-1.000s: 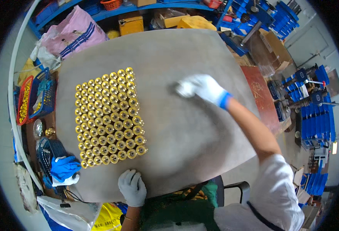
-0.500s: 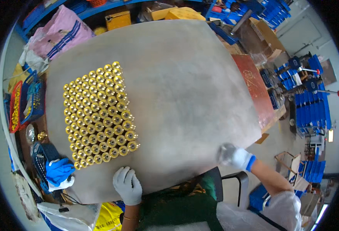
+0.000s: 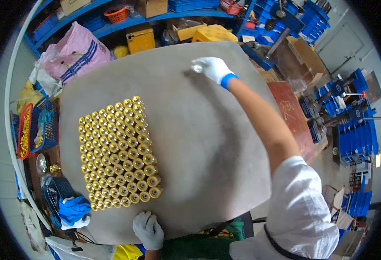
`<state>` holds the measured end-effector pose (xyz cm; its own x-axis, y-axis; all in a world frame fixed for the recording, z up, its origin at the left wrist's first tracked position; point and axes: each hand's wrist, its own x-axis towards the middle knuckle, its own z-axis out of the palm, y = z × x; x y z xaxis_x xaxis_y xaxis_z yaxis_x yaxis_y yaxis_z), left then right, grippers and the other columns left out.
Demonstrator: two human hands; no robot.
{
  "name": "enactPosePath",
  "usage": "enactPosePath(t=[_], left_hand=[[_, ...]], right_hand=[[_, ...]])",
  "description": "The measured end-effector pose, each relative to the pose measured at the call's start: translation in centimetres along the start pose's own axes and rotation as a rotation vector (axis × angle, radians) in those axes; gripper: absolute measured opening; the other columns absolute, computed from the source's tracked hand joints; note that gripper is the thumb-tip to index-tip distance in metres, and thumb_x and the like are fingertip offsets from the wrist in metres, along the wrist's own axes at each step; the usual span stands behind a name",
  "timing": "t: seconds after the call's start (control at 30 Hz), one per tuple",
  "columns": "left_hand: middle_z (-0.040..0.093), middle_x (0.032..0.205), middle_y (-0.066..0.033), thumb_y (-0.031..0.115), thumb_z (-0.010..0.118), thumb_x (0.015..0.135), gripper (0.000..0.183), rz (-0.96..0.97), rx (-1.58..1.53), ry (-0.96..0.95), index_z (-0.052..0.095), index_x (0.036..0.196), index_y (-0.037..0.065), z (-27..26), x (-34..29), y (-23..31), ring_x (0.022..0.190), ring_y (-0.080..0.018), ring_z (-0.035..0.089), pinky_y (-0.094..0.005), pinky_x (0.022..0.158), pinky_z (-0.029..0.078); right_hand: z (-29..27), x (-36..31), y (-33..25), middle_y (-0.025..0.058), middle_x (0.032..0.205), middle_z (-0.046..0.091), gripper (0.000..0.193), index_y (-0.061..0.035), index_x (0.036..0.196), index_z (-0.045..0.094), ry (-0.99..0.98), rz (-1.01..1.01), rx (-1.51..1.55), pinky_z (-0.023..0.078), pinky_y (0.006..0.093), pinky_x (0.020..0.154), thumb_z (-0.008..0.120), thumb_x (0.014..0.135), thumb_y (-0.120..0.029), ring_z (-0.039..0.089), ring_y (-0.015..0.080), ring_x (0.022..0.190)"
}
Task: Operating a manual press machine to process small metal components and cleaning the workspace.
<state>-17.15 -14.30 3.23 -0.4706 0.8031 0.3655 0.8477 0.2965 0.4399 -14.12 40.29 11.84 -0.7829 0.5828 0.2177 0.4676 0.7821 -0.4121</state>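
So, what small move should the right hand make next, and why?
Probably draw the right hand back over the bare tabletop, toward the body: it is near the tabletop's far edge, apparently pinching a small shiny thing, and the rows of brass-coloured parts stand well to its left.

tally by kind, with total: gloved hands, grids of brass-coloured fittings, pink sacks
White-gloved left hand and right hand: 2
Grid of brass-coloured fittings: 1
Pink sack: 1
Total: 4

Grey table [image 3: 182,143], golden parts [image 3: 118,168] (neat rows) leftward.
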Motion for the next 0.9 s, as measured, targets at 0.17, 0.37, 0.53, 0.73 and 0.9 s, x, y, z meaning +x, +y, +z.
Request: enactPosePath(t=[0.17,0.37,0.53,0.73,0.9], left_hand=[[0.058,0.098,-0.0098,-0.001,0.059,0.067,0.026,-0.004,0.027,-0.025,0.057,0.092,0.009,0.0,0.3,0.5,0.093,-0.0332,0.056,-0.0468,0.082,0.044],[0.059,0.099,-0.0102,0.0,0.06,0.071,0.022,-0.023,0.032,0.021,0.058,0.092,0.007,-0.2,-0.1,0.0,0.097,-0.0335,0.054,-0.0467,0.084,0.044],[0.059,0.101,-0.0109,-0.001,0.058,0.075,0.016,0.009,0.019,-0.007,0.059,0.09,0.006,-0.1,0.2,0.1,0.098,-0.0339,0.054,-0.0469,0.085,0.043],[0.059,0.103,-0.0125,0.0,0.059,0.078,0.013,0.03,0.031,0.02,0.06,0.091,0.004,-0.3,0.0,0.3,0.1,-0.0347,0.053,-0.0472,0.087,0.043],[0.06,0.103,-0.0127,0.001,0.06,0.076,0.014,0.011,0.048,0.033,0.061,0.089,0.003,0.3,-0.7,-0.3,0.1,-0.0352,0.054,-0.046,0.088,0.043]], right_hand=[[6.8,0.2,5.2,0.0099,0.101,0.066,0.022,-0.0136,0.1,0.068,-0.096,-0.065,0.01,0.049,0.0377,0.083,0.058,0.081,-0.017,0.062,0.0317,0.092],[2.4,-25.9,0.6,0.0189,0.086,0.062,0.008,-0.0004,0.082,0.061,-0.353,0.132,0.053,0.049,0.039,0.074,0.056,0.077,-0.005,0.062,0.0347,0.084],[-8.0,-50.6,1.7,0.0082,0.098,0.064,0.013,-0.0083,0.091,0.067,-1.075,0.215,-0.073,0.046,0.0381,0.086,0.062,0.079,-0.009,0.058,0.0258,0.098],[-13.5,-40.5,-0.2,0.007,0.087,0.07,0.017,-0.0035,0.092,0.069,-0.449,0.822,0.601,0.052,0.0294,0.072,0.066,0.075,-0.001,0.065,0.0131,0.078],[-7.7,-18.5,3.0,0.0142,0.097,0.067,0.024,-0.0097,0.104,0.068,-0.026,0.165,0.165,0.049,0.0345,0.084,0.064,0.082,-0.018,0.064,0.0273,0.089]])
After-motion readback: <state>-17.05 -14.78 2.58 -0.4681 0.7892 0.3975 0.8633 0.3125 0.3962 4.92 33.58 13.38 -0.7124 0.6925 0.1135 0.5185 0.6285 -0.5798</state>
